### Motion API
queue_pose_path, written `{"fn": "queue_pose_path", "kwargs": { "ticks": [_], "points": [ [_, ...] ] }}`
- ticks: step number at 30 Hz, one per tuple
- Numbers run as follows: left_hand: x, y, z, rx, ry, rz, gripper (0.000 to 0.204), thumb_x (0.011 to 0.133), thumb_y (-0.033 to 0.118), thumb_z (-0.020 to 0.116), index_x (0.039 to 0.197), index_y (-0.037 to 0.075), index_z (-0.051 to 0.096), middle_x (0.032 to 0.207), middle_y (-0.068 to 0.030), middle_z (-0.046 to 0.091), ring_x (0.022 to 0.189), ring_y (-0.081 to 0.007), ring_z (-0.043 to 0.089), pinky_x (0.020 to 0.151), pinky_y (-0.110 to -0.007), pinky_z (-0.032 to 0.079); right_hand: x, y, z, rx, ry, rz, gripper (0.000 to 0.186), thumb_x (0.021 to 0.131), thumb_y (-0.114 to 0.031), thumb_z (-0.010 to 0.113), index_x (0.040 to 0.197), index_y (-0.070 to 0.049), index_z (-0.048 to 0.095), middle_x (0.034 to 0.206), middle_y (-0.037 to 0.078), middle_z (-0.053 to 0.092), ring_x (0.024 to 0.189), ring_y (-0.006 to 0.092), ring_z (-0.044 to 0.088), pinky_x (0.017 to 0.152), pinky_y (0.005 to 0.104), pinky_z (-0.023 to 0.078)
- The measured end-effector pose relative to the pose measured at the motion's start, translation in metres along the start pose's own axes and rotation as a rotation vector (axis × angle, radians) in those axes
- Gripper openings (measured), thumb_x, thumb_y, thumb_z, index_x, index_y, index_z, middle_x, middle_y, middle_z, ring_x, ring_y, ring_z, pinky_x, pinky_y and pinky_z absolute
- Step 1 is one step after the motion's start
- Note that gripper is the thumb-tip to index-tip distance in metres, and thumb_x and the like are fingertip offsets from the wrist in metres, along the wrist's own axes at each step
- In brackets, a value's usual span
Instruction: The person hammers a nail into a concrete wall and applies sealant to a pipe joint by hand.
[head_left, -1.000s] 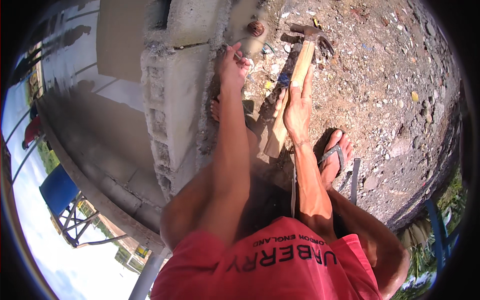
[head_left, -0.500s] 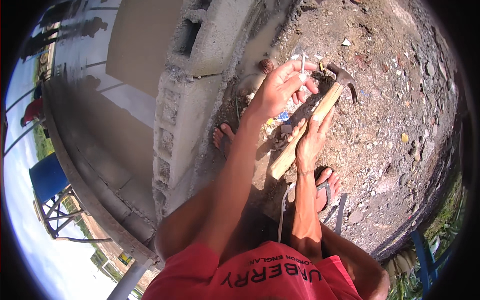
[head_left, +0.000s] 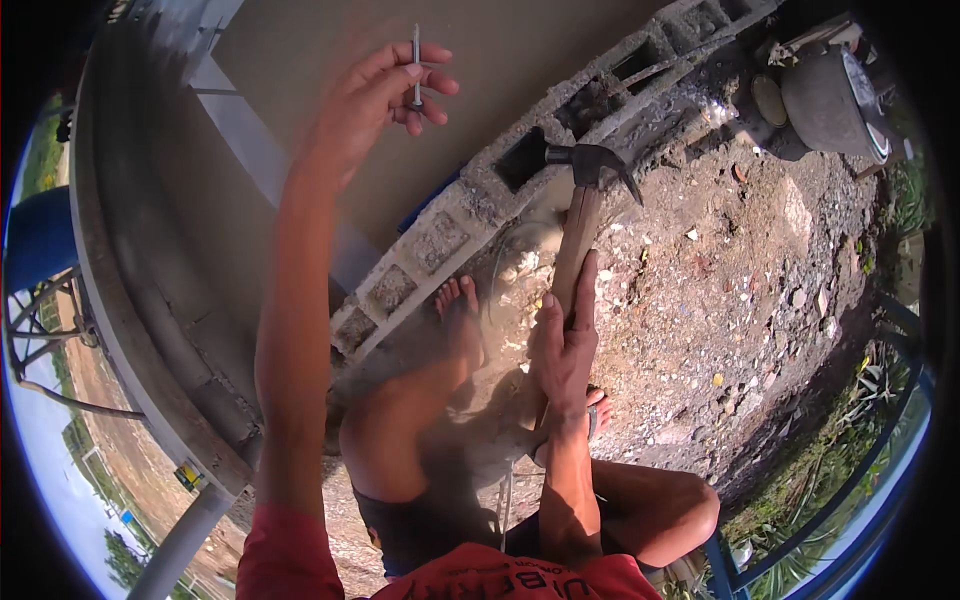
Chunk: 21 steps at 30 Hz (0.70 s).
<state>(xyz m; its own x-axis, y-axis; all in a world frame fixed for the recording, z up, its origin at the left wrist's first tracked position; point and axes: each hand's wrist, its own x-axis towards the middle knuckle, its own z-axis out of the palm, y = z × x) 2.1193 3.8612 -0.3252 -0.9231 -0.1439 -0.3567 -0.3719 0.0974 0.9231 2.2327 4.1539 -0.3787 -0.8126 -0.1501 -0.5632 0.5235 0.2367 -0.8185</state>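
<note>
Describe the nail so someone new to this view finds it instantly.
Find the diagonal row of grey hollow blocks, then go up and left to the left hand. In its fingers, upright in the picture, is the nail: a thin metal rod, far slimmer than the hammer in the right hand.

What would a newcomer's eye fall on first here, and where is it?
Probably the dark-headed claw hammer with a brown wooden handle, right of centre in the right grip. Then the thin silvery metal nail in the left grip, upper left. A rough grey concrete block wall slants toward the upper right.
</note>
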Motion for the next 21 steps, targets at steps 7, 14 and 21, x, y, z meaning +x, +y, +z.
{"fn": "queue_pose_path", "kwargs": {
  "ticks": [7, 14, 21],
  "points": [
    [-0.212, -0.089, -0.049, -0.564, 0.525, -0.483, 0.026, 0.098, 0.018, 0.053, 0.118, 0.004, 0.059, 0.090, -0.0059, 0.065, 0.083, -0.0165, 0.066, 0.071, -0.029, 0.051, 0.026, -0.048, 0.025, -0.579, -0.119, 0.091, 0.058, 0.100, -0.022, 0.045, 0.153, -0.022, 0.023, 0.071, 0.016, 0.062, 0.053, 0.0222, 0.059, 0.048, 0.0393, 0.048],
    [-0.294, -0.115, -0.034, -0.741, 0.715, -0.659, 0.019, 0.091, 0.018, 0.046, 0.095, 0.005, 0.059, 0.086, -0.0061, 0.064, 0.076, -0.0176, 0.063, 0.077, -0.029, 0.053, 0.073, -0.050, 0.041, -0.976, -0.157, 0.105, 0.047, 0.099, -0.032, 0.048, 0.138, -0.007, 0.042, 0.064, 0.022, 0.064, 0.059, 0.0343, 0.068, 0.049, 0.0446, 0.054],
    [-0.116, -0.173, -0.023, 0.021, 0.519, -0.469, 0.027, 0.088, 0.028, 0.059, 0.101, 0.004, 0.061, 0.091, -0.0156, 0.065, 0.086, -0.0319, 0.063, 0.077, -0.046, 0.049, 0.060, -0.065, 0.065, -0.744, -0.265, -0.136, 0.058, 0.092, -0.018, 0.050, 0.145, -0.001, 0.032, 0.133, 0.033, 0.047, 0.119, 0.0392, 0.056, 0.096, 0.0488, 0.048]
  ]
}}
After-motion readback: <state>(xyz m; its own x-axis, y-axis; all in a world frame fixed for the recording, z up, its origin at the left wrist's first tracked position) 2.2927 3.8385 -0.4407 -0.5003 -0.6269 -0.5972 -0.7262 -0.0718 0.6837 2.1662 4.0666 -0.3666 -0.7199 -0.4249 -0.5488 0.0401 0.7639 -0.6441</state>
